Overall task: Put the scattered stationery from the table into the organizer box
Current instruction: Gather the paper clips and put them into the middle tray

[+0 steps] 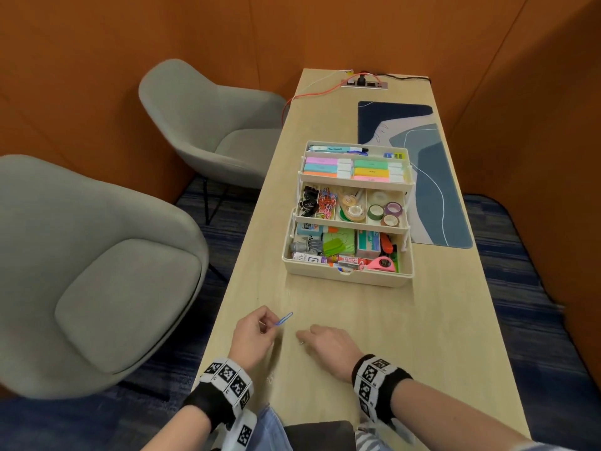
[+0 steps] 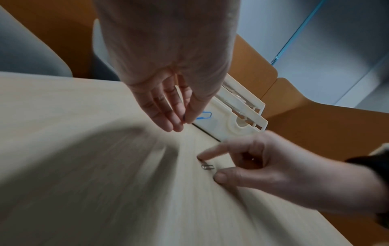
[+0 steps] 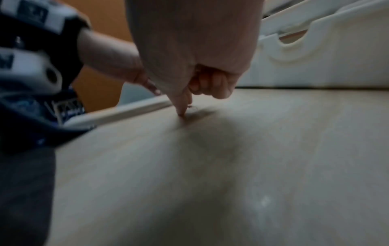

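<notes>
Right hand (image 1: 331, 348) half hides a small, blurred silver clip (image 2: 208, 167).

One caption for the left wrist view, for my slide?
Left hand pinches a blue paper clip; right hand reaches a silver one.

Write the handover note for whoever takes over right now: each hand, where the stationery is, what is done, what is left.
Left hand: pinches a blue paper clip between thumb and fingertips, raised off the table.
Right hand: index fingertip and thumb on the table either side of a small silver paper clip; no grip on it yet.
Organizer box: open, tiers fanned out and stocked; the coloured clips compartment is in the middle tier.
Done: most stationery appears to be stowed.
Left: pick up the silver clip, then drop both clips into the box, probably that clip compartment.
</notes>
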`<state>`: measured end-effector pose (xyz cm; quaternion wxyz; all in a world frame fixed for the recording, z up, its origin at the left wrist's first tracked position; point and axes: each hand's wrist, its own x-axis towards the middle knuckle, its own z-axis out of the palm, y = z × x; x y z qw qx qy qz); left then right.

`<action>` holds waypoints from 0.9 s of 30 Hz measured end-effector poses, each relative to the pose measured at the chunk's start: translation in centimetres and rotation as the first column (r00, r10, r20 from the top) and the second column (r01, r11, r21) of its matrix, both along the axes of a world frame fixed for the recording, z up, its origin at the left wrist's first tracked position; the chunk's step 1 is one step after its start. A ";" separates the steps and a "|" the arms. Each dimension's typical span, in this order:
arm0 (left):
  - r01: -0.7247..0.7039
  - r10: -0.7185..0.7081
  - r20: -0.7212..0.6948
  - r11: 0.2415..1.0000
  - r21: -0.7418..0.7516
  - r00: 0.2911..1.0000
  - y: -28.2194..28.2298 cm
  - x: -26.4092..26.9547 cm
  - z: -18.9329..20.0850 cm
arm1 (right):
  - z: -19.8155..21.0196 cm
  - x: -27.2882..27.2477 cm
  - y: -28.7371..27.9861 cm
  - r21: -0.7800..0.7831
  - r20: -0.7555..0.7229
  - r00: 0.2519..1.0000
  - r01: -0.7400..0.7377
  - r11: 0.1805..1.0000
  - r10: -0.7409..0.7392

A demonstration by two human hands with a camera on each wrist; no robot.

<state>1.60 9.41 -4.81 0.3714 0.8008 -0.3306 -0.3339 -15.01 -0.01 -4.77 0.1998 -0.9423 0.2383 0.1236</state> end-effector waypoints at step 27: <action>0.186 -0.078 0.516 0.969 -0.160 0.853 -19.3 0.0 10.2 | 0.2 -5.2 -2.3 0.081 0.040 0.951 0.301 0.950 -0.305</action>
